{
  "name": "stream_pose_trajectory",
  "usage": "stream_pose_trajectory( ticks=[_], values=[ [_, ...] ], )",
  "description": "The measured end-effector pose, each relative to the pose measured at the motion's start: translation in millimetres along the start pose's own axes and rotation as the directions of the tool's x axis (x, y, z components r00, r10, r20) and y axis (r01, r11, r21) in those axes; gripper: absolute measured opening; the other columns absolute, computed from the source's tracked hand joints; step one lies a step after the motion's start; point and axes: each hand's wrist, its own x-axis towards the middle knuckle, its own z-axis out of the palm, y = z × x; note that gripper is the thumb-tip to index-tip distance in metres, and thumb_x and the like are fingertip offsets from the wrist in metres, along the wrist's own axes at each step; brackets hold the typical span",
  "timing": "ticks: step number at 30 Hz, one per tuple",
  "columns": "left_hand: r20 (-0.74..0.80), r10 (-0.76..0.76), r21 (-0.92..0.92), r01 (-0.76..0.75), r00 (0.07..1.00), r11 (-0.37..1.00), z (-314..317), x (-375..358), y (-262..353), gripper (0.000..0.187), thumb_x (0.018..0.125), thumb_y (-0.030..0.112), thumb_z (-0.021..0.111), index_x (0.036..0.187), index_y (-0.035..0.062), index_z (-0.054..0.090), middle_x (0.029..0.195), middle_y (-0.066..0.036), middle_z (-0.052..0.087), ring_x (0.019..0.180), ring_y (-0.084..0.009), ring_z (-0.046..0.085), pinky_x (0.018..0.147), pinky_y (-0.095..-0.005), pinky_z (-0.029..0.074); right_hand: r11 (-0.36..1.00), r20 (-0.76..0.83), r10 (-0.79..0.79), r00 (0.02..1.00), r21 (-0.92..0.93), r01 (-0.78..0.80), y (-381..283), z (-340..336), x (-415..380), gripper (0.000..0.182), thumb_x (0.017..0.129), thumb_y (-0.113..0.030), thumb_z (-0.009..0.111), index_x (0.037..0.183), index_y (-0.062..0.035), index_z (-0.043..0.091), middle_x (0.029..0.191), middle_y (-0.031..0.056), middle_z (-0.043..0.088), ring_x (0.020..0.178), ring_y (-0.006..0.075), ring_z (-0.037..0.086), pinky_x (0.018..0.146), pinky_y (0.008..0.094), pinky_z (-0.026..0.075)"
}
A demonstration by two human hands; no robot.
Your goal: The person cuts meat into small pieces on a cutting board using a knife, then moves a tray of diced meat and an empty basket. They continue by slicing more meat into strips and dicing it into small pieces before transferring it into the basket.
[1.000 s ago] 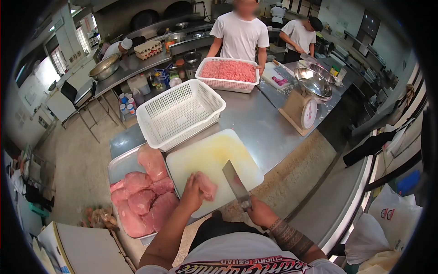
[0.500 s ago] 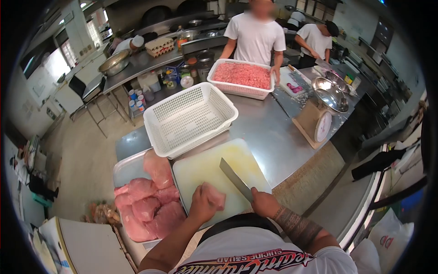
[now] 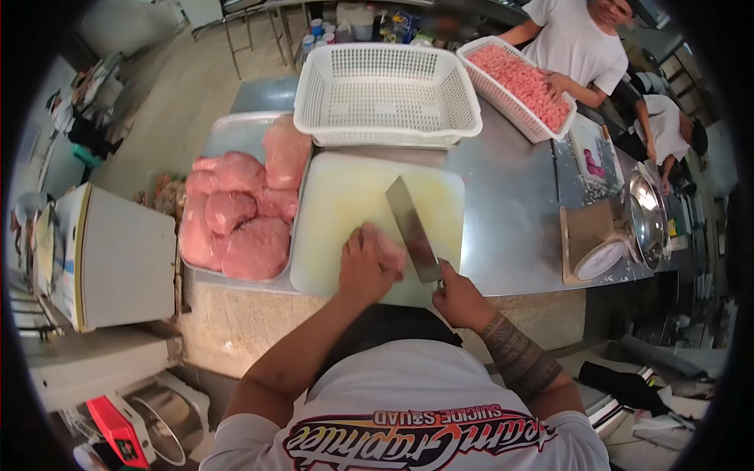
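Observation:
My left hand (image 3: 366, 265) is closed around a pale pink piece of raw meat (image 3: 388, 251) on the cutting board (image 3: 338, 188). My right hand (image 3: 462, 298) grips the handle of a cleaver (image 3: 412, 228), its broad blade pointing away from me over the board, just right of the meat. To the left of the board, a metal tray (image 3: 236, 128) bears several large slabs of raw meat (image 3: 250, 247). Behind the board stands a white perforated basket (image 3: 385, 129) with nothing in it.
Across the table, a person (image 3: 581, 43) has a hand in a white basket (image 3: 514, 106) of diced meat. A weighing scale (image 3: 593, 243) with a steel bowl (image 3: 648, 220) stands at right. A second person (image 3: 667, 129) works near a small board (image 3: 589, 149) with purple pieces.
My view has turned downward and to the right. The cleaver now stands closer to the meat, which stays under my left hand. The person opposite has put a hand onto the diced meat.

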Motion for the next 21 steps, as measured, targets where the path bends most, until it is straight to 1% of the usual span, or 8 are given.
stream_pose_trajectory(
  ticks=[2,5,6,9,12,15,18,21],
  values=[
    [-0.019,-0.046,0.029,0.047,0.999,0.998,2.0,-2.1,2.3,0.097,0.072,0.028,0.091,0.152,0.0001,0.044,0.149,-0.032,0.046,0.137,-0.051,0.047,0.116,-0.0548,0.041,0.978,0.132,0.116,0.984,0.16,-0.136,1.8,-13.4,-8.8,0.064,0.091,-0.008,0.06,0.151,0.0018,0.037,0.095,0.0323,0.07,0.09,0.0527,0.068,0.083,0.0586,0.055],
    [0.038,-0.025,0.033,0.024,0.999,0.999,-11.1,-2.5,3.8,0.094,0.073,0.028,0.091,0.15,-0.0035,0.046,0.15,-0.029,0.049,0.139,-0.0468,0.047,0.118,-0.0531,0.04,0.982,0.082,0.082,0.993,0.166,-0.094,28.9,-10.0,-15.4,0.056,0.093,-0.008,0.06,0.146,-0.0013,0.042,0.096,0.0328,0.071,0.091,0.0534,0.068,0.085,0.0597,0.054],
    [0.031,0.0,-0.016,0.0,1.0,1.0,-10.0,-1.5,-4.8,0.085,0.075,0.025,0.09,0.146,-0.0019,0.051,0.152,-0.027,0.05,0.138,-0.0464,0.05,0.115,-0.0528,0.044,0.995,0.032,0.034,0.999,0.096,-0.037,38.6,-6.4,-15.7,0.04,0.093,-0.008,0.06,0.129,0.0025,0.049,0.093,0.0329,0.07,0.092,0.0535,0.068,0.083,0.0606,0.054],
    [0.091,-0.076,-0.111,0.086,0.993,0.99,-23.6,8.4,-8.4,0.073,0.08,0.021,0.089,0.142,0.0003,0.056,0.145,-0.027,0.056,0.13,-0.042,0.059,0.108,-0.049,0.05,0.997,0.07,0.046,0.996,-0.071,-0.042,40.1,-15.1,-9.4,0.024,0.092,-0.008,0.06,0.11,0.0034,0.05,0.087,0.0315,0.069,0.088,0.0519,0.069,0.078,0.06,0.055],
    [0.104,-0.175,-0.014,0.177,0.979,0.984,-33.8,18.3,6.8,0.062,0.082,0.019,0.087,0.137,0.0016,0.061,0.138,-0.022,0.062,0.124,-0.0391,0.063,0.104,-0.0466,0.052,0.974,0.063,-0.007,0.998,-0.227,0.021,34.1,-26.6,-3.7,0.018,0.091,-0.008,0.06,0.101,0.0026,0.049,0.081,0.0293,0.068,0.082,0.0489,0.069,0.074,0.0586,0.055],
    [0.142,-0.127,0.098,0.113,0.982,0.989,-28.4,24.8,13.8,0.061,0.083,0.02,0.086,0.136,0.0027,0.062,0.131,-0.021,0.066,0.118,-0.0391,0.066,0.102,-0.0466,0.053,0.969,0.029,-0.072,0.997,-0.235,0.077,32.2,-28.6,-5.6,0.019,0.09,-0.008,0.061,0.101,0.0016,0.049,0.077,0.0269,0.068,0.077,0.0462,0.07,0.071,0.0566,0.056],
    [0.135,0.001,0.094,-0.014,0.991,0.995,-24.7,32.5,-1.5,0.052,0.087,0.02,0.083,0.132,0.0024,0.064,0.122,-0.022,0.07,0.109,-0.0397,0.068,0.099,-0.0463,0.054,0.968,0.045,-0.069,0.997,-0.24,0.078,19.2,-34.5,-10.9,0.019,0.09,-0.008,0.061,0.1,0.0015,0.049,0.076,0.0257,0.068,0.076,0.0455,0.07,0.07,0.0556,0.056],
    [-0.087,-0.111,-0.114,0.101,0.99,0.988,-28.4,56.4,-15.4,0.038,0.092,0.022,0.079,0.123,0.0031,0.068,0.116,-0.021,0.071,0.107,-0.038,0.069,0.097,-0.0463,0.055,0.961,0.062,-0.052,0.997,-0.269,0.067,5.6,-39.7,-14.8,0.019,0.09,-0.008,0.062,0.1,0.0012,0.049,0.076,0.0244,0.068,0.075,0.0451,0.07,0.069,0.0553,0.056]
  ],
)
